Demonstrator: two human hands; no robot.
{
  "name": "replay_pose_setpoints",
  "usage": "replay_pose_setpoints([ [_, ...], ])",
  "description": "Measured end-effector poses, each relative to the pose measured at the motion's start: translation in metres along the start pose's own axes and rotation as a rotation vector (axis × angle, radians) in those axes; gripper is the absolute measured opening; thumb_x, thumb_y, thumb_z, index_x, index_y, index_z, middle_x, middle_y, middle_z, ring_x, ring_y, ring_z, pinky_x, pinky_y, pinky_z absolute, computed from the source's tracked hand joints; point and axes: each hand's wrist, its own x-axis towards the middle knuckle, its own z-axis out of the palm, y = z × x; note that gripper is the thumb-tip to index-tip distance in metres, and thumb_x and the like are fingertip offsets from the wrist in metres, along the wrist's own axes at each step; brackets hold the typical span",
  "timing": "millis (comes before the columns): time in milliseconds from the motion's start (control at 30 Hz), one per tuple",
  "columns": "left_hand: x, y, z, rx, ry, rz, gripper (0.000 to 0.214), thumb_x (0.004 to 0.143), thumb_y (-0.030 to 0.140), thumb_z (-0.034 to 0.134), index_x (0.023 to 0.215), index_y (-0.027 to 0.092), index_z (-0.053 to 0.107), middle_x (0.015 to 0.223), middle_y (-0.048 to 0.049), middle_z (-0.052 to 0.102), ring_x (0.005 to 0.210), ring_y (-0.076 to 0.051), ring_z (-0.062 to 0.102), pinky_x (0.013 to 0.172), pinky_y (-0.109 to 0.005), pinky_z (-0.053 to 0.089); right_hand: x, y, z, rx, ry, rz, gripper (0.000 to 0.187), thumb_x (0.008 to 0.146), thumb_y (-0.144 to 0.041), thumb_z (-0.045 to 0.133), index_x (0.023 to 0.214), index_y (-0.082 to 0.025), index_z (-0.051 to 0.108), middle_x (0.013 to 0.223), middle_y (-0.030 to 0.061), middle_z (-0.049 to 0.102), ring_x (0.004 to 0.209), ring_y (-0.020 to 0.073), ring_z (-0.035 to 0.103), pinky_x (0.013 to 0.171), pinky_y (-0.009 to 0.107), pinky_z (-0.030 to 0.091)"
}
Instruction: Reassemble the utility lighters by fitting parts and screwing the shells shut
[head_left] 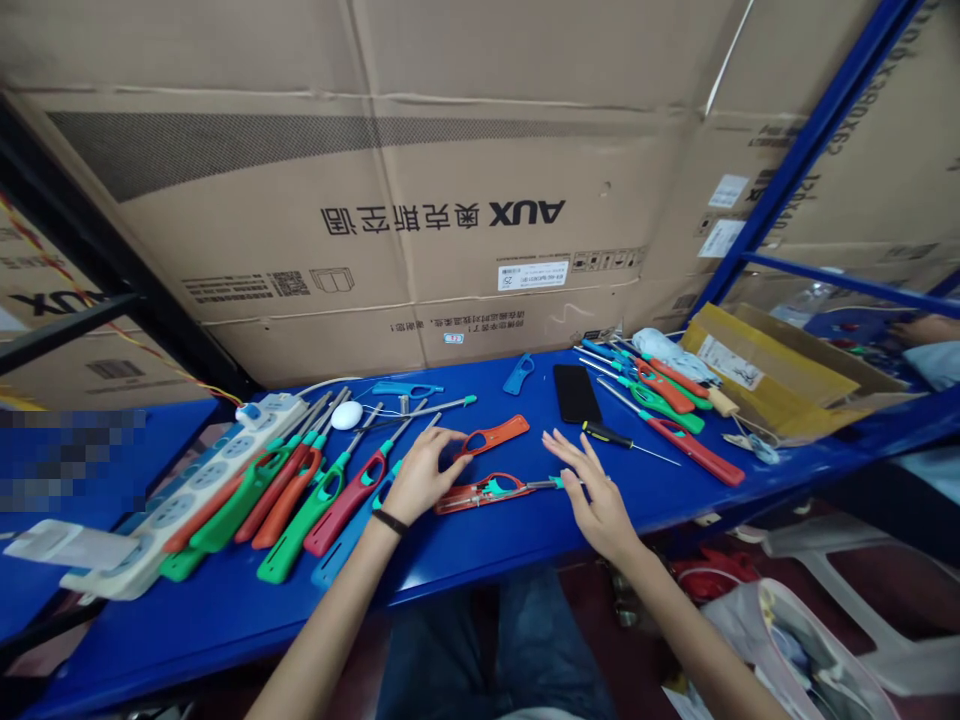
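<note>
My left hand (pixel 426 478) has its thumb and index finger closed on the looped end of an orange lighter half-shell (pixel 501 434), just above the blue tabletop. Below it lies an opened orange gas lighter (pixel 487 490), its green and metal inner parts showing in the lower half-shell. My right hand (pixel 600 505) is open with fingers apart, beside the opened lighter's green-collared rod; its fingertips hide part of the rod. A yellow-black screwdriver (pixel 609 434) and a black phone (pixel 577 392) lie beyond that hand. A blue half-shell (pixel 518 374) rests farther back.
Several coloured lighters (pixel 322 510) lean against a white power strip (pixel 202 490) at left. More lighters (pixel 664 400) lie at right beside a yellow-taped carton (pixel 780 370). A white round object (pixel 346 415) sits at back left. Large cardboard (pixel 450 150) walls the rear.
</note>
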Motion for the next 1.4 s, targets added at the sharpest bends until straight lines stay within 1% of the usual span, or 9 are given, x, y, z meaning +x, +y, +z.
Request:
replay_pose_setpoints([
  [167, 0.017, -0.011, 0.002, 0.178, -0.117, -0.130, 0.028, 0.074, 0.044, 0.069, 0.084, 0.018, 0.064, 0.088, -0.0070, 0.065, 0.086, -0.024, 0.062, 0.075, -0.035, 0.049, -0.011, 0.011, -0.005, -0.122, 0.074, 0.006, 0.027, 0.095, -0.026, 0.044, 0.116, -0.025, 0.059, 0.122, 0.0061, 0.063, 0.121, 0.0222, 0.053, 0.110, 0.052, 0.030],
  [267, 0.019, -0.015, -0.004, 0.164, -0.122, -0.136, 0.022, 0.074, 0.041, 0.068, 0.075, 0.019, 0.064, 0.081, -0.0047, 0.066, 0.079, -0.022, 0.063, 0.070, -0.030, 0.049, -0.014, 0.021, -0.006, -0.211, -0.006, -0.010, 0.020, 0.093, -0.025, 0.048, 0.104, -0.025, 0.065, 0.115, 0.0051, 0.067, 0.113, 0.0220, 0.058, 0.105, 0.052, 0.036],
  [567, 0.004, -0.025, -0.020, 0.195, -0.067, -0.208, 0.024, 0.072, 0.042, 0.069, 0.083, 0.020, 0.067, 0.082, -0.0036, 0.067, 0.073, -0.020, 0.063, 0.065, -0.029, 0.048, -0.005, 0.027, -0.003, -0.236, -0.208, -0.036, 0.019, 0.091, -0.028, 0.053, 0.104, -0.027, 0.067, 0.105, 0.0033, 0.070, 0.101, 0.0203, 0.063, 0.097, 0.046, 0.044],
  [767, -0.003, -0.021, -0.014, 0.249, -0.017, -0.173, 0.020, 0.075, 0.036, 0.068, 0.088, 0.021, 0.065, 0.091, -0.0054, 0.064, 0.087, -0.023, 0.060, 0.076, -0.035, 0.048, 0.003, 0.031, -0.002, -0.285, -0.345, -0.166, 0.027, 0.095, -0.022, 0.045, 0.112, -0.027, 0.065, 0.095, 0.0043, 0.070, 0.090, 0.0172, 0.064, 0.079, 0.033, 0.051],
  [900, -0.012, 0.004, -0.004, 0.276, 0.076, -0.039, 0.023, 0.083, 0.036, 0.061, 0.101, 0.022, 0.063, 0.102, -0.0074, 0.061, 0.097, -0.026, 0.057, 0.083, -0.041, 0.045, 0.008, 0.034, -0.006, -0.371, -0.402, -0.267, 0.030, 0.096, -0.019, 0.043, 0.112, -0.028, 0.066, 0.091, 0.0039, 0.070, 0.083, 0.0153, 0.064, 0.072, 0.028, 0.050],
  [1000, -0.022, 0.028, 0.013, 0.174, -0.073, 0.127, 0.021, 0.085, 0.037, 0.061, 0.103, 0.026, 0.065, 0.106, -0.0046, 0.062, 0.100, -0.024, 0.057, 0.088, -0.041, 0.045, 0.011, 0.034, -0.009, -0.364, -0.414, -0.276, 0.029, 0.095, -0.017, 0.044, 0.106, -0.028, 0.069, 0.091, 0.0031, 0.070, 0.082, 0.0156, 0.064, 0.072, 0.027, 0.051],
  [1100, -0.031, 0.040, 0.029, 0.079, -0.124, 0.159, 0.021, 0.085, 0.030, 0.061, 0.106, 0.027, 0.065, 0.111, -0.0044, 0.062, 0.104, -0.023, 0.057, 0.091, -0.041, 0.047, 0.012, 0.034, -0.012, -0.349, -0.459, -0.290, 0.032, 0.094, -0.016, 0.043, 0.109, -0.029, 0.068, 0.095, 0.0038, 0.069, 0.088, 0.0160, 0.064, 0.074, 0.027, 0.052],
  [1233, -0.036, 0.038, 0.038, 0.016, -0.072, 0.158, 0.018, 0.088, 0.026, 0.056, 0.103, 0.024, 0.066, 0.110, -0.0054, 0.064, 0.104, -0.022, 0.059, 0.090, -0.039, 0.051, 0.011, 0.035, -0.015, -0.373, -0.524, -0.311, 0.038, 0.093, -0.013, 0.042, 0.120, -0.032, 0.062, 0.102, 0.0040, 0.068, 0.093, 0.0158, 0.063, 0.076, 0.026, 0.053],
  [1400, -0.035, 0.029, 0.039, 0.062, -0.119, 0.228, 0.024, 0.090, 0.028, 0.053, 0.113, 0.023, 0.060, 0.125, -0.0066, 0.062, 0.120, -0.022, 0.054, 0.102, -0.044, 0.044, 0.011, 0.032, -0.013, -0.409, -0.522, -0.290, 0.037, 0.093, -0.013, 0.045, 0.119, -0.034, 0.062, 0.100, 0.0037, 0.067, 0.091, 0.0147, 0.063, 0.074, 0.024, 0.052],
])
